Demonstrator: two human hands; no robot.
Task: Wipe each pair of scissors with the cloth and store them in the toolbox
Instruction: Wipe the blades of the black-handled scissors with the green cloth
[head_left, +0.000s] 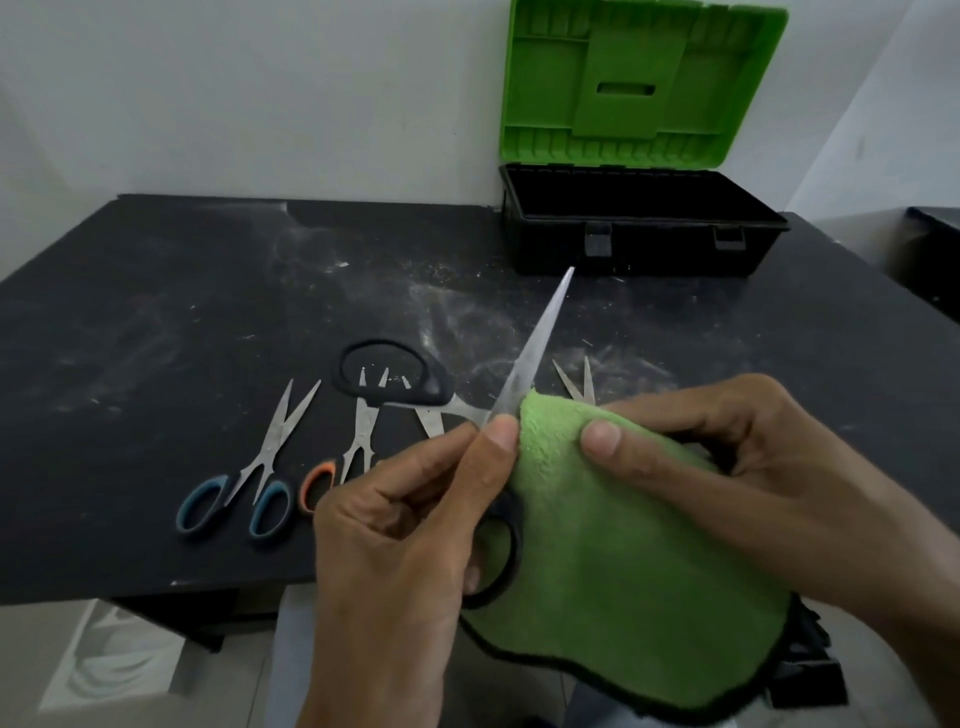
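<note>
Pinching black-handled scissors (535, 353) at blade base, left hand (395, 545) clamped; gripping green cloth (623, 561) against blade, right hand (779, 467) curled, thumb on top. Underneath: scuffed black table (156, 312), white wall (208, 104) behind.

Soft, even, fairly dim light with no clear source leaves no hard shadows; the white wall (260, 78) reads grey, and the dark surface (156, 312) gives only a dull sheen over its pale scuffs. The wide lens bows the surface's edges and swells the left hand (395, 545) and right hand (753, 467) close to the camera. Detail is slightly soft throughout, most of all on the raised scissors (540, 338).
</note>
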